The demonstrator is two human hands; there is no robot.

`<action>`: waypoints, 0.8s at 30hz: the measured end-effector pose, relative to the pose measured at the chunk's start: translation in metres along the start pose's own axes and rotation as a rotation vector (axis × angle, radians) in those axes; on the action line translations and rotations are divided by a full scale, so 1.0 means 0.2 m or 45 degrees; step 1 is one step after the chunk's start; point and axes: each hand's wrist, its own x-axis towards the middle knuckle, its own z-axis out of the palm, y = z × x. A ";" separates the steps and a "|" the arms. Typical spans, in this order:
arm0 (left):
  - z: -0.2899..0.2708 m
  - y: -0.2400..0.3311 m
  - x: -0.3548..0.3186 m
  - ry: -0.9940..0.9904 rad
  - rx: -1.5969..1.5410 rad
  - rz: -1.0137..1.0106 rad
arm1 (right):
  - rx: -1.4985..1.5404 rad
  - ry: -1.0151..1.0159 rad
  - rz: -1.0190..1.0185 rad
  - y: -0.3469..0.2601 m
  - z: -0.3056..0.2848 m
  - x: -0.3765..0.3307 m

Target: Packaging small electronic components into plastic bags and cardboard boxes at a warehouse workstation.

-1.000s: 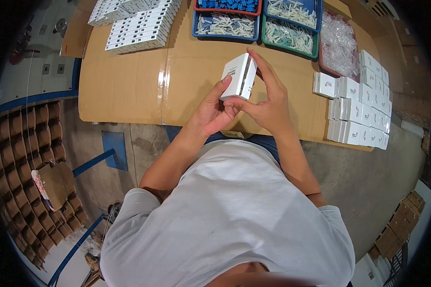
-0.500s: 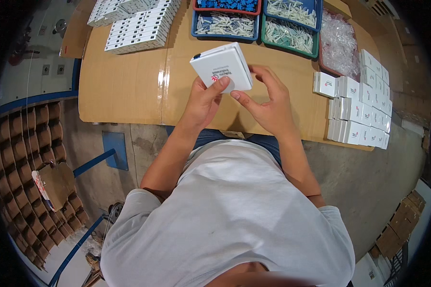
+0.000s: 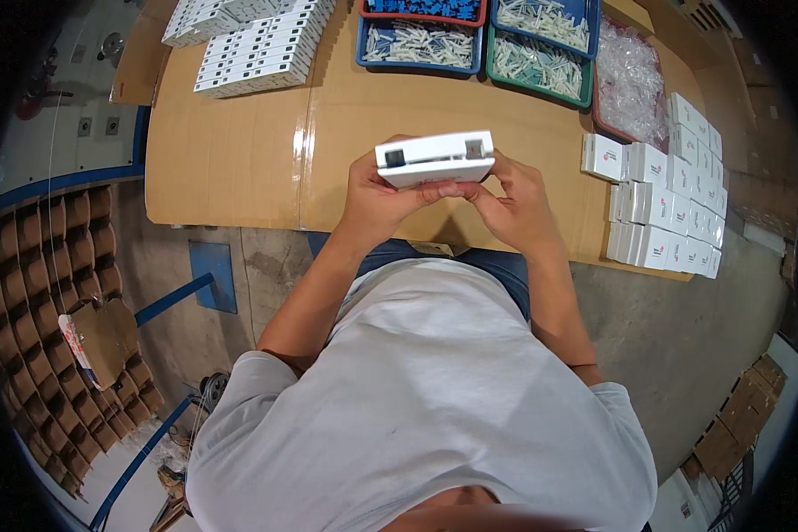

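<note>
Between both hands, above the near part of the table, I hold a white square box [image 3: 435, 159]. Its narrow side faces up, with a dark opening near the left end, a greyish one near the right and a thin gap along its length. My left hand [image 3: 377, 197] is closed around the left end, thumb along the near face. Gripping the right end is my right hand [image 3: 511, 202], its thumb meeting the left thumb at the near face. Fingers behind the box are mostly hidden.
Stacked white boxes with dark openings [image 3: 262, 55] stand at the far left of the cardboard-topped table [image 3: 230, 164]. Farther back are trays of white pieces [image 3: 419, 46], a tray of blue pieces [image 3: 426, 9] and clear plastic wrappings [image 3: 628, 75]. More white boxes [image 3: 656, 199] line the right edge.
The box has come down toward me and tipped, so its narrow side shows instead of its printed face. My right hand has closed on its right end.
</note>
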 end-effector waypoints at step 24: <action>0.04 0.04 0.02 -0.243 0.049 -0.123 | 0.519 0.033 -0.019 -0.11 -0.09 0.06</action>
